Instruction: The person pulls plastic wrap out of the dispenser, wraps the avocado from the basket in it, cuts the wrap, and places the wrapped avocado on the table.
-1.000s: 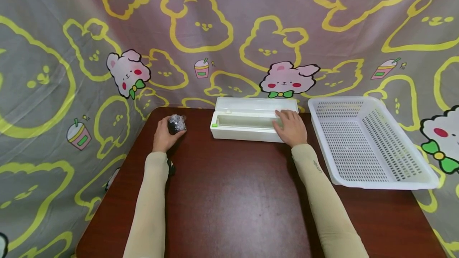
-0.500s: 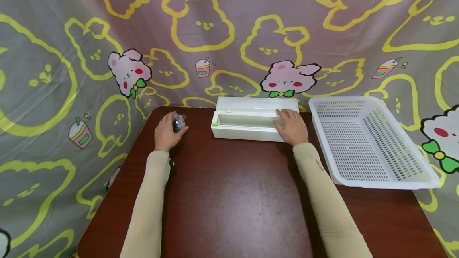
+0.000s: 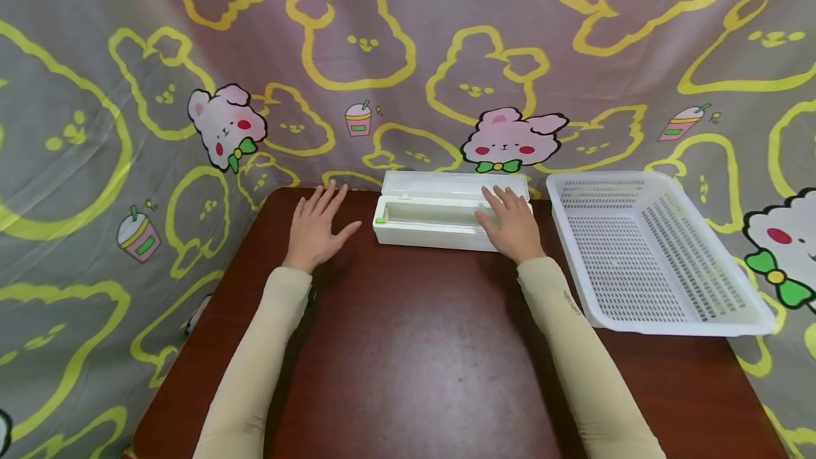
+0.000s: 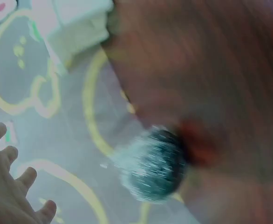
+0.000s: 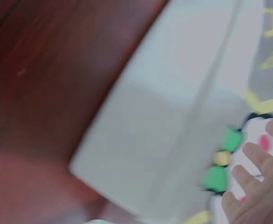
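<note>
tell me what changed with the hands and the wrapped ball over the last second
The left hand let go of the wrapped ball and now has its fingers spread open; the head view no longer shows the ball. The right hand stays on the white box. The basket has not moved.

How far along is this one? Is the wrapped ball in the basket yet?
Done: the dark ball looks wrapped in film, though the view is blurred. In hand: nothing is gripped; the left hand is spread open over it, and the right hand rests on the open white box. Left: the ball is not in the basket.
</note>
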The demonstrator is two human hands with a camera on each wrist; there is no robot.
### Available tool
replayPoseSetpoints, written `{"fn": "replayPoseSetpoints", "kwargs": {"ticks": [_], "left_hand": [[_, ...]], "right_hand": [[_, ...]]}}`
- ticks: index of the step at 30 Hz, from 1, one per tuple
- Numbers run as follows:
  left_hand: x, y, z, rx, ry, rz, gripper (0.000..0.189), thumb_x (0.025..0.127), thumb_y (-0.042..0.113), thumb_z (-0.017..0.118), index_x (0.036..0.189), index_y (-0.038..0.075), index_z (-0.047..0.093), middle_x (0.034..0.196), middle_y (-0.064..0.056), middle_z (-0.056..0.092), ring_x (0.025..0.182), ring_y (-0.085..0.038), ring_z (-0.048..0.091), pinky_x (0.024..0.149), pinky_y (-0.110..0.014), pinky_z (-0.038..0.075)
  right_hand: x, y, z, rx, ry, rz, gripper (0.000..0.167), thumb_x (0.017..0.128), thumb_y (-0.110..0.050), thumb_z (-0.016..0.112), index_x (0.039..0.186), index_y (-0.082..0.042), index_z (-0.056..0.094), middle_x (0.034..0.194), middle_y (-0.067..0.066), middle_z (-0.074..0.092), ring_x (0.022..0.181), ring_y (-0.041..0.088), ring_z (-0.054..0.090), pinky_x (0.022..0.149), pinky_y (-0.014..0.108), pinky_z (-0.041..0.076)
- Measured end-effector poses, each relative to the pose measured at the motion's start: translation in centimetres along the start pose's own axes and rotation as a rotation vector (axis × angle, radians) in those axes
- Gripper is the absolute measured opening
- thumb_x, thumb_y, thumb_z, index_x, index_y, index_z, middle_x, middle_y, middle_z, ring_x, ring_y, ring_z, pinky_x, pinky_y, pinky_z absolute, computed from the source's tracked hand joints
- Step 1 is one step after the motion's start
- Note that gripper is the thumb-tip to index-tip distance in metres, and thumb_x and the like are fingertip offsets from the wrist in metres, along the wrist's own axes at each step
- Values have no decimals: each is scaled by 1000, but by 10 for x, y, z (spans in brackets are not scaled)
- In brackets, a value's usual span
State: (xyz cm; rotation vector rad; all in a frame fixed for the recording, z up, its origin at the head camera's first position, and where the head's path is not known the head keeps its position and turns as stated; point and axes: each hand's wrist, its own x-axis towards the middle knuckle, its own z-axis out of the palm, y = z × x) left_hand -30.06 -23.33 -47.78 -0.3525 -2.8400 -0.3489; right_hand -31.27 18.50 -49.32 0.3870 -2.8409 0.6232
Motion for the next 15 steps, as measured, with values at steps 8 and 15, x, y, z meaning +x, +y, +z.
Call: {"fn": "replayPoseSetpoints", "kwargs": {"ticks": [8,15], "left_hand": [[-14,23,-20,43,36,89,82,98,69,49,166,37,16,174,5,14,162,-27,13,130,-58,7],[-33,27,-35,65,82,122,82,98,70,49,166,37,18,174,3,17,162,-26,13,130,-56,4]], "right_hand": [[-25,-45,-43,-80,15,-108,70,104,-51,51,165,-23,30,172,9,26,161,33,14,131,55,8],[-60,-40,-72,-145,76,-179,77,100,-54,58,165,-24,31,172,6,26,161,31,13,131,55,7]]}}
